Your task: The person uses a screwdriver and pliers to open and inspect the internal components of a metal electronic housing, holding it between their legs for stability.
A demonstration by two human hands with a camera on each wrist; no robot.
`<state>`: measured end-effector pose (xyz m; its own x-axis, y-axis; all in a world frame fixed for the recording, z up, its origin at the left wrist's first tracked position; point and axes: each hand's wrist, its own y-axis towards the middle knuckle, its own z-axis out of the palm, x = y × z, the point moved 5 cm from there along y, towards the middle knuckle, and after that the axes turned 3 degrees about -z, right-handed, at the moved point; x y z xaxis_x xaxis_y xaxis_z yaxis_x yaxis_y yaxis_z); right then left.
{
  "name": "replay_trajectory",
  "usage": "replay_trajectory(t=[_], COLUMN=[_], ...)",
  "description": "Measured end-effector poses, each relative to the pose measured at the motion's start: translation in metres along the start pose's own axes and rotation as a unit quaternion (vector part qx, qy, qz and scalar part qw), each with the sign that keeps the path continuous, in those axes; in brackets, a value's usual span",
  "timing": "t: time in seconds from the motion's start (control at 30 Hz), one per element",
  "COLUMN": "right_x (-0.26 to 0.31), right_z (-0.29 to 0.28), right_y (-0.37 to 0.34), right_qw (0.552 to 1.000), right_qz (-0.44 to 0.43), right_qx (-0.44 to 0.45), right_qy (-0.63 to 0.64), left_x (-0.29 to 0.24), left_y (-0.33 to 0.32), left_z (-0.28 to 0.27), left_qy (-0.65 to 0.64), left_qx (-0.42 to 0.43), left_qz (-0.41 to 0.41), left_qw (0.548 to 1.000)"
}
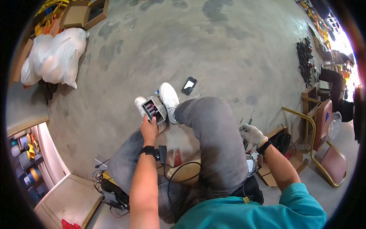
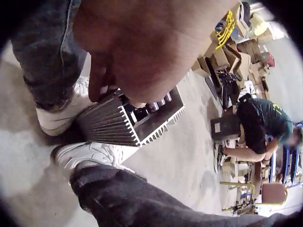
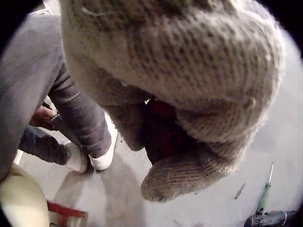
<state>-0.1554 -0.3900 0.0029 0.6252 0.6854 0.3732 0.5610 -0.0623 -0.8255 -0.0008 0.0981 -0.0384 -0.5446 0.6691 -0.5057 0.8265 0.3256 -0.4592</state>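
My bare left hand (image 1: 149, 130) grips a finned metal housing (image 2: 106, 124) by its near edge, thumb over the rim. The housing's open side shows a dark interior with cylindrical parts. It stands tilted between two white shoes (image 1: 167, 95). On the right, my other hand (image 1: 253, 134) wears a knitted glove and is held out beside the right knee. Its fingers curl round a dark red thing (image 3: 171, 142), mostly hidden in the palm; I cannot tell its kind. Beyond that hand a green-handled screwdriver (image 3: 264, 195) lies on the floor, near a small metal bit (image 3: 240, 191).
A flat black panel (image 1: 189, 86) with a white label lies ahead of the shoes. To the right are a cardboard box (image 1: 270, 176) and a tipped chair (image 1: 324, 126). White plastic bags (image 1: 57, 57) sit at far left. Another person (image 2: 265, 125) is bent over in the background.
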Motion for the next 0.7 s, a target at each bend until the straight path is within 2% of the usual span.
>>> replay_trajectory(t=[0.1, 0.13, 0.23, 0.3, 0.33, 0.37, 0.43, 0.47, 0.53, 0.57, 0.63, 0.67, 0.7], right_x=[0.04, 0.06, 0.091, 0.112, 0.132, 0.136, 0.144, 0.156, 0.182, 0.191, 0.216, 0.221, 0.221], right_z=[-0.02, -0.028, -0.04, -0.05, -0.056, -0.063, -0.067, -0.069, -0.069, -0.068, -0.061, -0.06, -0.056], right_y=[0.011, 0.01, 0.024, 0.037, 0.036, 0.048, 0.073, 0.079, 0.088, 0.095, 0.113, 0.125, 0.141], right_qw=[1.0, 1.0, 0.997, 0.996, 0.993, 0.993, 0.949, 0.951, 0.868, 0.87, 0.894, 0.916, 0.918], right_qz=[-0.006, -0.011, -0.051, -0.05, -0.042, -0.042, -0.075, -0.076, -0.034, -0.034, -0.098, -0.097, -0.091], right_qx=[-0.004, -0.008, -0.052, -0.058, -0.055, -0.054, -0.051, -0.046, -0.062, -0.061, 0.023, 0.034, 0.032], right_qy=[0.018, 0.016, -0.027, 0.042, 0.097, 0.091, 0.3, 0.297, 0.491, 0.488, 0.437, 0.389, 0.384], left_x=[0.018, 0.003, 0.002, -0.012, -0.038, -0.062, -0.092, -0.098, -0.096, -0.084, -0.06, -0.056, -0.061], left_y=[0.012, 0.004, 0.009, 0.014, 0.011, 0.006, 0.001, 0.001, 0.009, 0.015, 0.024, 0.023, 0.021], left_z=[0.002, -0.007, -0.007, -0.019, -0.04, -0.062, -0.108, -0.131, -0.172, -0.176, -0.172, -0.162, -0.155], left_qy=[0.012, 0.017, 0.002, 0.003, 0.003, 0.003, -0.063, -0.064, -0.127, -0.129, -0.007, 0.038, 0.034], left_qx=[0.012, 0.019, 0.019, 0.02, 0.02, 0.02, 0.035, 0.032, -0.009, -0.01, 0.021, 0.047, 0.053], left_qz=[0.001, -0.023, -0.041, -0.059, 0.001, 0.059, 0.061, 0.056, 0.055, 0.052, 0.0, -0.006, -0.008], left_qw=[1.0, 0.999, 0.999, 0.998, 1.0, 0.998, 0.996, 0.996, 0.99, 0.99, 1.0, 0.998, 0.998])
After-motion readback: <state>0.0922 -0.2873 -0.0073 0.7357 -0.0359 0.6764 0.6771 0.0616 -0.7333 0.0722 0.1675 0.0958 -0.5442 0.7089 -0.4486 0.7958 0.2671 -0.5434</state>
